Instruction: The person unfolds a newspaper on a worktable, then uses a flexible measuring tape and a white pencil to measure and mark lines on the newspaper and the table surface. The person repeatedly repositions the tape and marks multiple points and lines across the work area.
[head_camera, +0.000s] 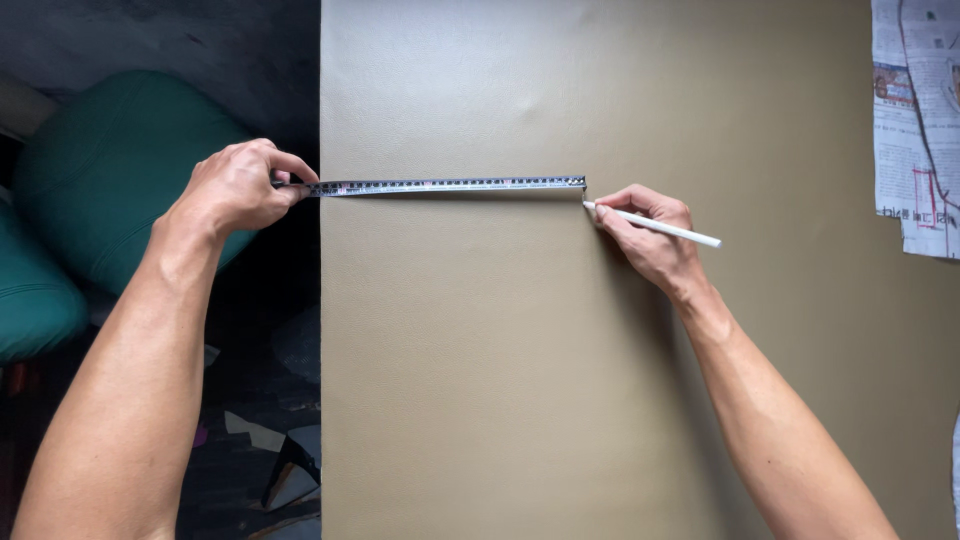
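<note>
A large tan sheet of leather-like material (520, 380) lies flat and fills most of the view. A measuring tape (445, 185) stretches across it from its left edge toward the middle. My left hand (238, 188) pinches the tape's left end just off the sheet's left edge. My right hand (645, 235) holds a white marking pencil (660, 227), its tip touching the sheet right below the tape's right end.
A dark green cushioned seat (110, 180) stands to the left beyond the sheet's edge. Scraps and dark clutter (270, 460) lie on the floor at lower left. Sheets of newspaper (915, 130) sit at the upper right edge.
</note>
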